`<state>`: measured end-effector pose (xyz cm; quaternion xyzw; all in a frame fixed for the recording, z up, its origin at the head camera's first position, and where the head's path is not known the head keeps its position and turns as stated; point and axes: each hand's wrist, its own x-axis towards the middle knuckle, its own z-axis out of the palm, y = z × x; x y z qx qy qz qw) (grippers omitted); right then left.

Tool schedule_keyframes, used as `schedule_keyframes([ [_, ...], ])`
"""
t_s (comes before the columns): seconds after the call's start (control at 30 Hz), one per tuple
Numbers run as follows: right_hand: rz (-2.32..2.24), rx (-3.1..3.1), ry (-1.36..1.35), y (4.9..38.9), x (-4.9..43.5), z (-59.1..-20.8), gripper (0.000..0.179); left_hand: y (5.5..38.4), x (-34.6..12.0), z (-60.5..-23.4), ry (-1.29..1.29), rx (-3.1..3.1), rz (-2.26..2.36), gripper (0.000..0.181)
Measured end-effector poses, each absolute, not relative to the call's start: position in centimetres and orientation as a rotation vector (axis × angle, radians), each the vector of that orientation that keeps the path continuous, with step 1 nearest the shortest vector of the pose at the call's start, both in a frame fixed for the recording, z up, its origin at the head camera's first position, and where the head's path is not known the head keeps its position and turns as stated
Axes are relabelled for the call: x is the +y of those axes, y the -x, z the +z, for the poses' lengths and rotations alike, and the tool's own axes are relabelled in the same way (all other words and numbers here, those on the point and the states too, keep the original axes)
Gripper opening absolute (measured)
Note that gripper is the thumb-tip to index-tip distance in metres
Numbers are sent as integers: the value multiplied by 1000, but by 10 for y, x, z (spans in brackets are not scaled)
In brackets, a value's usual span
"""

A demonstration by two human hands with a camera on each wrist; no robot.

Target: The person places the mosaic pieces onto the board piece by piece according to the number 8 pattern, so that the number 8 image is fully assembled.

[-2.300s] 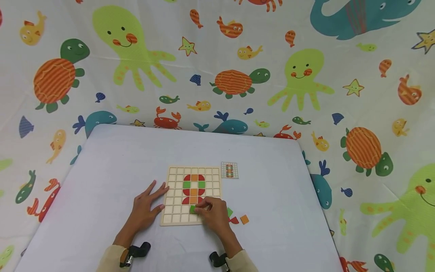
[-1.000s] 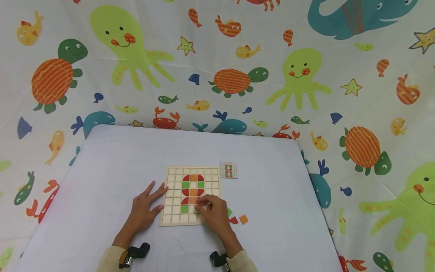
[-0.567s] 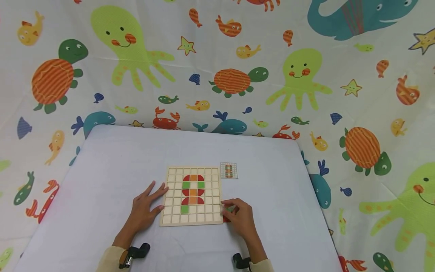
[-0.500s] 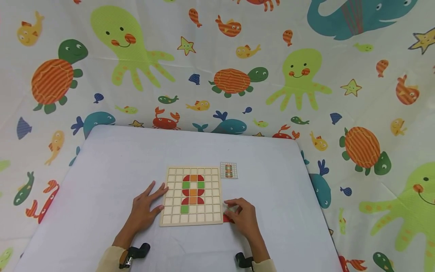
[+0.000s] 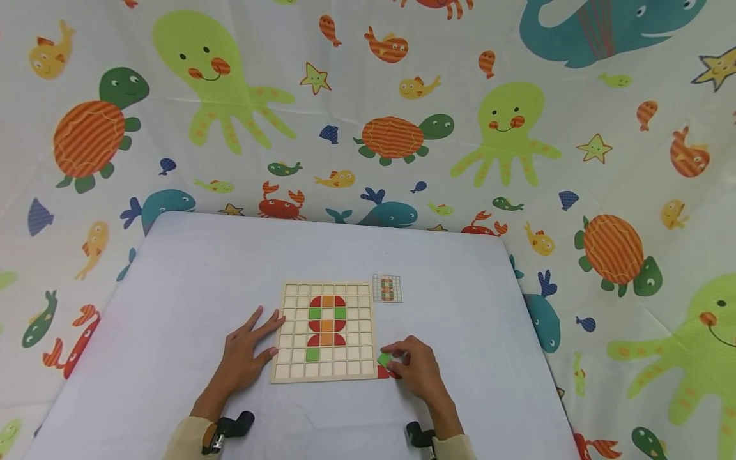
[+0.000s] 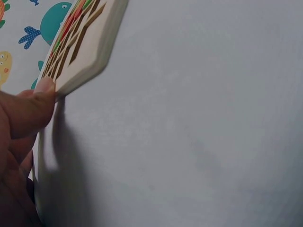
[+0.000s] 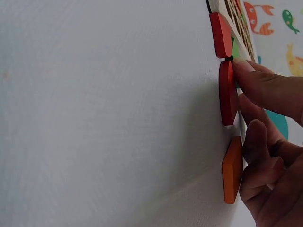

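A wooden grid board (image 5: pixel 362 370) lies on the table with red, orange and green tiles set in its middle columns. A lone green tile (image 5: pixel 312 354) sits in a lower row. My left hand (image 5: pixel 244 351) rests at the board's left edge, fingers spread, thumb (image 6: pixel 35 106) against the rim. Right of the board, my right hand (image 5: pixel 416 365) pinches a loose green square tile (image 5: pixel 384 360) between thumb and forefinger. Two red curved tiles (image 7: pixel 228 94) lie below those fingers. Under the other fingers is an orange square tile (image 7: pixel 232 170), hidden in the head view.
A small pattern card (image 5: pixel 387 289) with a coloured grid lies beside the board's upper right corner. The white table (image 5: pixel 460 287) meets a cloth (image 5: pixel 356 76) printed with sea animals at its back edge.
A red tile has gone into the board's fourth row, right side. My right hand has left the board, moved right to the loose tiles and taken hold of a green one. The left hand stays.
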<state>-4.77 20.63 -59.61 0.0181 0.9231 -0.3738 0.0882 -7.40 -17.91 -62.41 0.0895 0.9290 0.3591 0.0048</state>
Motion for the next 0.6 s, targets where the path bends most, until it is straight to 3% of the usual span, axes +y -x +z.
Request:
schedule_keyframes([
  [0.6, -1532, 2679, -122, 46, 188, -597, 14, 73, -178, -626, -295, 2927, 1147, 70],
])
